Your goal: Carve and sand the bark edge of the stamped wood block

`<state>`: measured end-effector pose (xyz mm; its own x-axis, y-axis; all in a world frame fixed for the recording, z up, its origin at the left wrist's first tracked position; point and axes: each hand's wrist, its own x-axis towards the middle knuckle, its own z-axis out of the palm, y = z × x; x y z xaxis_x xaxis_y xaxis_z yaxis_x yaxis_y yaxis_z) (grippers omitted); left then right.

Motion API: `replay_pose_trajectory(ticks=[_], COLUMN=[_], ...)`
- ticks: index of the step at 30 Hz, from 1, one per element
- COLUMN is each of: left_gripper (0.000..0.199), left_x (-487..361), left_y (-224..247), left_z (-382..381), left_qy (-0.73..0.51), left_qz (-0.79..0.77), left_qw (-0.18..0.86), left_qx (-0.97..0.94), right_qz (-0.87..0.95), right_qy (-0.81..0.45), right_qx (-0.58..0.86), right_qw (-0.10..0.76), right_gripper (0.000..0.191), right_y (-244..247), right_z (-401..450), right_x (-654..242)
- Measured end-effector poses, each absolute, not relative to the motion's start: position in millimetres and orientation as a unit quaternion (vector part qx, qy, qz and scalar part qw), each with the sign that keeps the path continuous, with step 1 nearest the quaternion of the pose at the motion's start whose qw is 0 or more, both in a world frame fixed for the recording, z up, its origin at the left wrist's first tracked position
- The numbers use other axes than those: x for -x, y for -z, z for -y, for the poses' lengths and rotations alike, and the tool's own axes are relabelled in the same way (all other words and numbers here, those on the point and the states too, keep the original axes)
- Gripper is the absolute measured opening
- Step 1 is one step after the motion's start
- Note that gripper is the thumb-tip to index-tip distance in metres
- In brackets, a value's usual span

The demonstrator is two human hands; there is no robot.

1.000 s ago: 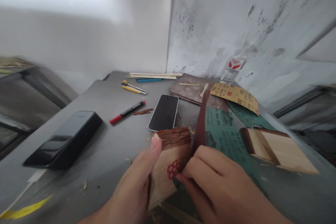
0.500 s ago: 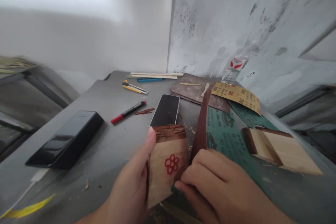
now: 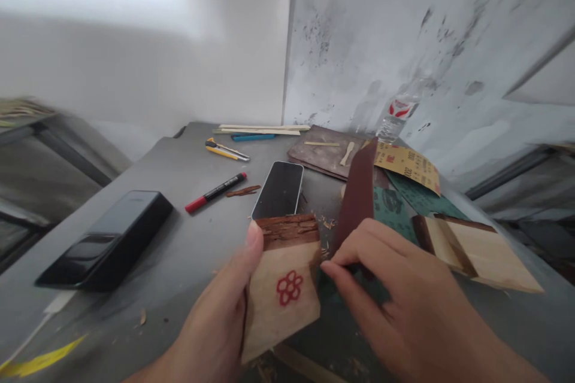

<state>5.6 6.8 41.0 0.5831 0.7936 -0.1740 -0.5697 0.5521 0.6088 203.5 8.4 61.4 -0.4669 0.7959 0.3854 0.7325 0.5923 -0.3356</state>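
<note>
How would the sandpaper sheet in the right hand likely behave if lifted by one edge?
The sandpaper sheet already curls up where the right hand pinches it, so it is probably floppy and light. Its gritty maroon face likely resists slipping. Unlike the wood block in the left hand, it should not roll.

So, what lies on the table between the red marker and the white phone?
In the head view, a thin reddish strip of bark lies between the red marker and the white phone, touching neither.

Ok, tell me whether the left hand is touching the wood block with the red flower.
Touching. The head view shows the left hand gripping the wood block, thumb pressed against its bark edge.
</note>
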Motion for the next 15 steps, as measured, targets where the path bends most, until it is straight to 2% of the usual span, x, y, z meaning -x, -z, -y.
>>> replay_pose_trajectory(ticks=[4,9,15], left_gripper=[0.047,0.041,0.032], left_x=[-2,-11,-14], left_y=[-27,-22,-31], left_z=[-3,3,3], left_qy=[-0.375,-0.42,-0.427], left_qz=[-0.219,-0.277,-0.28], left_qw=[0.87,0.82,0.802], left_qx=[-0.233,-0.273,-0.31], right_qz=[0.864,0.891,0.891], right_qy=[-0.025,0.004,-0.057], right_qx=[0.409,0.377,0.387], right_qw=[0.291,0.253,0.23], right_gripper=[0.019,0.027,0.027], right_y=[-68,-61,-48], right_z=[-9,-2,2], right_x=[-204,-201,-200])
